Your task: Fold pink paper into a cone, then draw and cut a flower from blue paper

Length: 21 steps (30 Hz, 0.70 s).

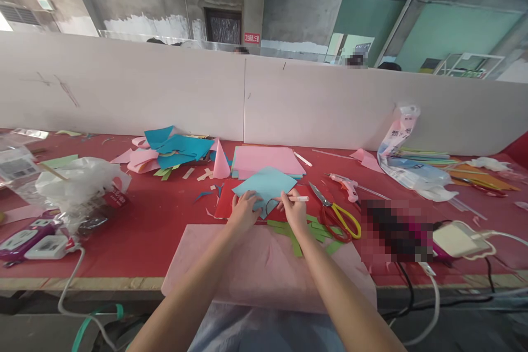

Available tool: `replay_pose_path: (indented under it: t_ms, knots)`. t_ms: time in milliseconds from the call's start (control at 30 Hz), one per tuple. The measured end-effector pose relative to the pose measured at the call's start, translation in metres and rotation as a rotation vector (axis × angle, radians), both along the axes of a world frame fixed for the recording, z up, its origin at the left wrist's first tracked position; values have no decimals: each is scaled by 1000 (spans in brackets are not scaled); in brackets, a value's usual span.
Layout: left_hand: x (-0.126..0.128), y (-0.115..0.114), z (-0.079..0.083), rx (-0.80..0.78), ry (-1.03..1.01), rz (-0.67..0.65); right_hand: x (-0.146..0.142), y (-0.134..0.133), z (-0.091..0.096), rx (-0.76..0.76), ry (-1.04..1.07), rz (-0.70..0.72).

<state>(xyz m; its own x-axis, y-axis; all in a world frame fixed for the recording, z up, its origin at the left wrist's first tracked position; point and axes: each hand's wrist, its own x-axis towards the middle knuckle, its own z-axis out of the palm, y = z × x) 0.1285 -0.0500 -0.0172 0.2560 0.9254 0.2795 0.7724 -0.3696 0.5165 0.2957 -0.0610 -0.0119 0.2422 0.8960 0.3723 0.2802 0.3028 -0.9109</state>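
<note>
A light blue paper sheet (266,184) lies on the red table (157,220) over a red sheet (225,206). My left hand (244,210) rests on the blue sheet's near corner, fingers bent and pressing it down. My right hand (293,210) is closed on a white pen (297,198), whose tip is at the blue paper beside a dark curved line. Both forearms reach over a large pale pink sheet (264,269) at the table's front edge.
Yellow-handled scissors (336,212) and green paper strips (307,231) lie right of my hands. A glue gun (346,186), a stack of pink paper (266,160), a pink cone (220,161), blue scraps (177,149), plastic bags (78,181), power strips (33,239) and a white partition (247,99) surround them.
</note>
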Motion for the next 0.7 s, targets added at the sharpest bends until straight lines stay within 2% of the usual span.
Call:
replay_pose_path:
  t_ms: [200,433,700]
  knots:
    - [0,0,0,4,4,-8,1,0,-1,-35,-52,34]
    - [0,-1,2,-2,0,-7,2,2,-2,-41,-20,13]
    - [0,0,2,-9,4,2,2,2,-2,-51,-23,53]
